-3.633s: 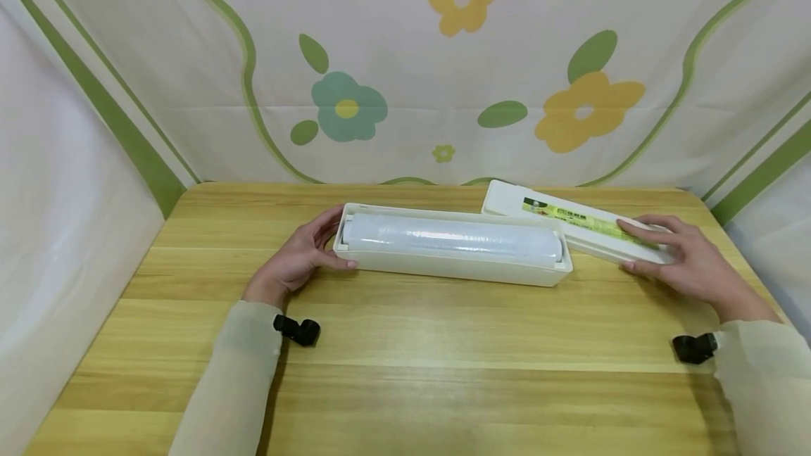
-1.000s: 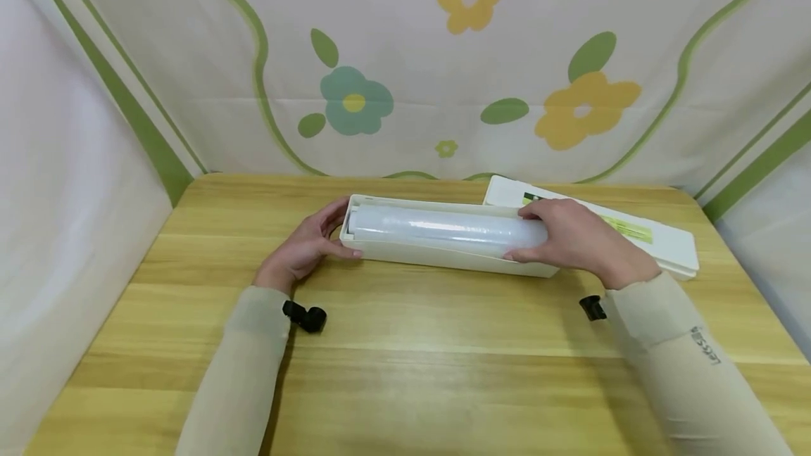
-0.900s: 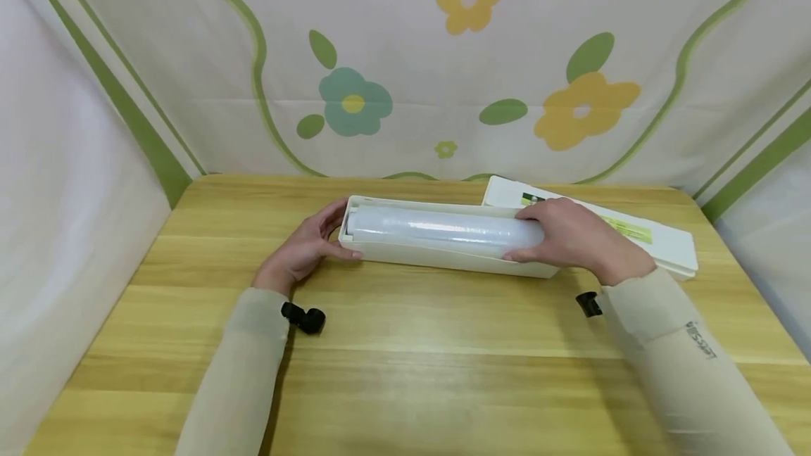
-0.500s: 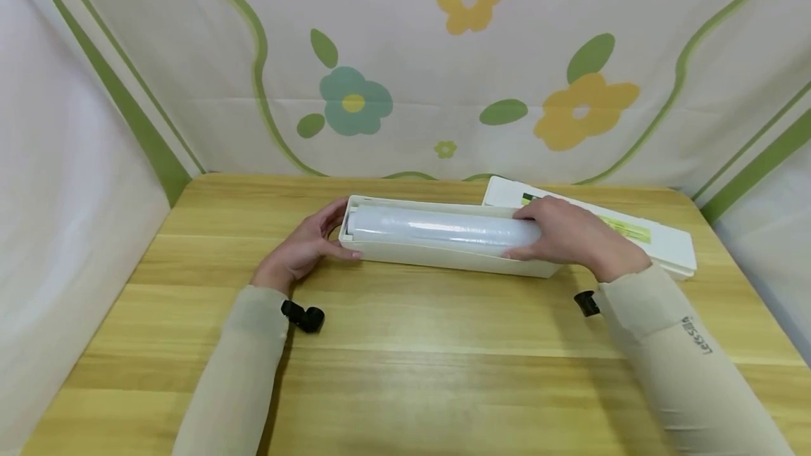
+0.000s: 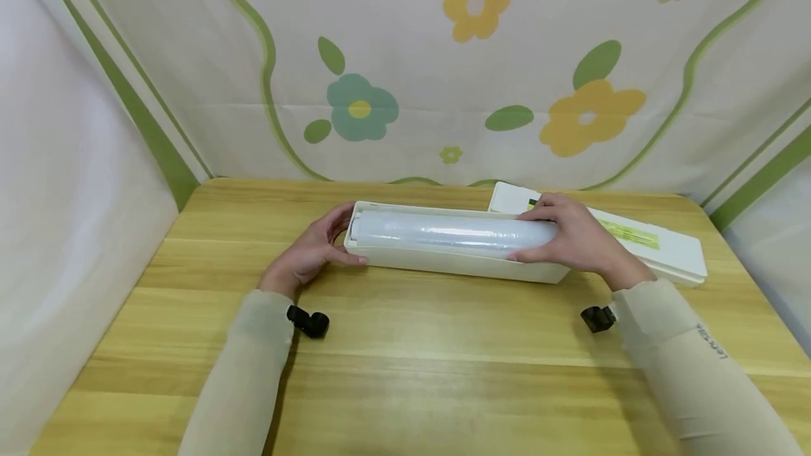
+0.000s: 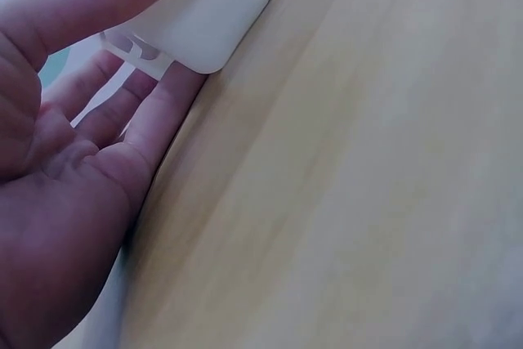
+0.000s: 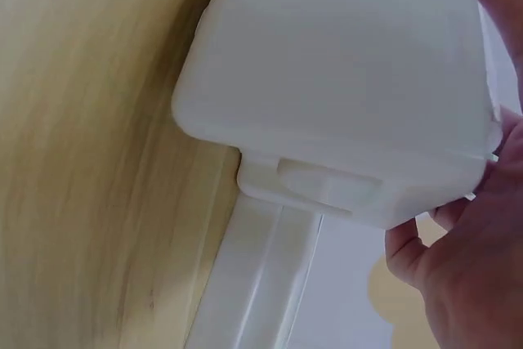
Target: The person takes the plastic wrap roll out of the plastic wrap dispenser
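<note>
A long cream box (image 5: 456, 265) lies lengthwise on the wooden table, with a shiny roll of cling film (image 5: 437, 231) inside it. My left hand (image 5: 312, 250) grips the box's left end, thumb on the front wall and fingers behind. The left wrist view shows those fingers curled round the box's corner (image 6: 208, 26). At the other end my right hand (image 5: 573, 239) holds the roll, thumb at the front rim and fingers along the back. Seen from the right wrist, the fingers (image 7: 404, 255) are at the box's upper edge; the box's end wall (image 7: 327, 55) hides part of the grip.
Behind the box's right end lies the white lid (image 5: 674, 252) with a yellow-green label (image 5: 633, 234), partly covered by my right hand. A flower-printed curtain (image 5: 412, 55) hangs at the table's back edge, and plain white cloth (image 5: 70, 195) on the left.
My right hand has left the lid and moved left onto the roll's right end; the lid has shifted slightly right. The left hand keeps its hold on the box.
</note>
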### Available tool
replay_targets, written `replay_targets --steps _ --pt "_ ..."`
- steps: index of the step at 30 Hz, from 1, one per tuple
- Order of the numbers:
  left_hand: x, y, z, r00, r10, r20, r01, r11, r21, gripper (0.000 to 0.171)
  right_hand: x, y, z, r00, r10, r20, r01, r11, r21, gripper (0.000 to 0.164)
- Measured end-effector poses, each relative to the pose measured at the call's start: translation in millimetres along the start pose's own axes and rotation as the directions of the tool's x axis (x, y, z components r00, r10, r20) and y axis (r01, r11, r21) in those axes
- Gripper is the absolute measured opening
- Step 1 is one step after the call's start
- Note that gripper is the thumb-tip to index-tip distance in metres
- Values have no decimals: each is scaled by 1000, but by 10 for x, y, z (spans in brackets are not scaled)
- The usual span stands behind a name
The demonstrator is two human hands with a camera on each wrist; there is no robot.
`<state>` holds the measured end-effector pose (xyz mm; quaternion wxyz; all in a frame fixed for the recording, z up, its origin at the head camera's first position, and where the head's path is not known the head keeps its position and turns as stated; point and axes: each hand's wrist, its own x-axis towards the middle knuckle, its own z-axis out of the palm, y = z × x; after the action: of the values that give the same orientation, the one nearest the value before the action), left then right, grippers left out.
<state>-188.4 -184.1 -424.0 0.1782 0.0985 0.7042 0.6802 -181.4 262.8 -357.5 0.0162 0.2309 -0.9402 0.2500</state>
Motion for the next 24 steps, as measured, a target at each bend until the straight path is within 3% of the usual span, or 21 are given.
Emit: replay_targets --steps 8,15,20,24 --pt "9 2 19 1000 -10 -6 10 1000 -3 111 -28 3 -30 998 61 6 -61 996 69 62" --pt "7 -25 22 1000 -23 -5 23 1000 -4 113 -58 -53 -59 996 91 -10 -90 995 49 59" --pt "11 -16 16 1000 -16 -7 16 1000 6 113 -58 -133 -129 995 92 -31 -89 993 80 51" --pt "12 -12 8 1000 -13 -10 13 1000 9 113 -40 -153 -151 998 60 1 -60 992 111 49"
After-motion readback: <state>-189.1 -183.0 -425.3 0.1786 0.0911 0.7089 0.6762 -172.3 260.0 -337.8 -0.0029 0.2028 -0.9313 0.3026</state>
